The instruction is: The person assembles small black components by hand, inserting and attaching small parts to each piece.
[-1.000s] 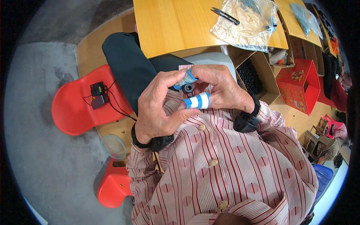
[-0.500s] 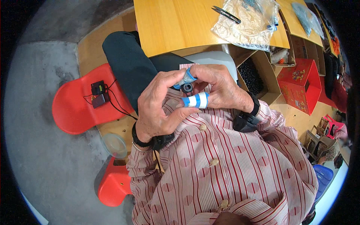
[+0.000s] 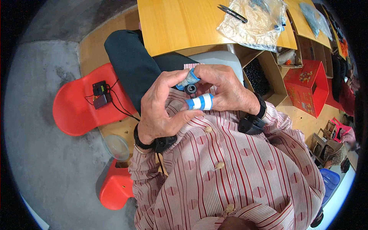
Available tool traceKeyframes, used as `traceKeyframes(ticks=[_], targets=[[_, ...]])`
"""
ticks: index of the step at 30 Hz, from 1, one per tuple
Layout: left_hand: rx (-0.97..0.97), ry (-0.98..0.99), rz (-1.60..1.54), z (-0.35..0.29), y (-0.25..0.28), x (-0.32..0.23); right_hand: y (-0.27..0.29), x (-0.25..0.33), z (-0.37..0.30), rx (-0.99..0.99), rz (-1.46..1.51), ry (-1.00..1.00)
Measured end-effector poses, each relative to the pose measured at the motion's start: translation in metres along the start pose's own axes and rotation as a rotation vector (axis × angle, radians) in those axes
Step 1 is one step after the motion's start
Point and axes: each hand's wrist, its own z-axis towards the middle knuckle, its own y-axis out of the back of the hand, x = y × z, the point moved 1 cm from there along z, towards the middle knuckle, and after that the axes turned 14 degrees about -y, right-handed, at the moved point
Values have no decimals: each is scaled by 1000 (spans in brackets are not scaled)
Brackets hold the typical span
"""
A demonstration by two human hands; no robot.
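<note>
Between the fingertips of both hands, in front of my chest, is a small black ring-shaped part (image 3: 190, 89) with a round hole facing up. My left hand (image 3: 155, 105) curls in from the left, its thumb and fingers closed towards the part. From the other side my right hand (image 3: 230, 90) pinches in, fingers bent. A blue and grey covering (image 3: 189, 79) wraps a fingertip above the part. Below it, blue and white striped tape (image 3: 200, 102) wraps another finger. The fingers hide much of the part, so which ones grip it is hard to see.
A yellow table (image 3: 180, 27) stands ahead, with black thread snips (image 3: 232, 13) and a clear plastic bag (image 3: 249, 30) on it. To the right are a cardboard box of black pieces (image 3: 256, 78) and a red box (image 3: 306, 88). A red chair (image 3: 74, 111) carries a cabled device (image 3: 100, 94).
The black part has tilted very slightly between my fingertips. Both hands keep nearly the same place and grip.
</note>
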Motion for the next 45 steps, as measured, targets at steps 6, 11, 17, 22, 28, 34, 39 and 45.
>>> traceKeyframes(ticks=[6, 11, 17, 22, 28, 34, 39, 45], targets=[[-11, -70, -7, -3, 0, 1, 1, 2, 0, 32, -93, 106], [22, 42, 37, -5, -1, 5, -5, -8, -1, -11, -28, -38], [35, 138, 37, -4, -4, -3, -6, -7, 0, -17, -27, -28], [43, 92, 122, 2, -7, -9, -4, -6, 1, -27, -7, -37], [43, 63, 175, 0, -8, -10, -5, -7, 4, -11, -32, -23], [47, 4, 156, 3, -6, -12, -1, -4, 3, -18, -48, 2], [38, -76, 193, -5, 3, -6, 0, -6, 0, 116, 92, -224], [63, -33, 311, 6, 1, -10, -5, -19, 0, 408, 899, -525]])
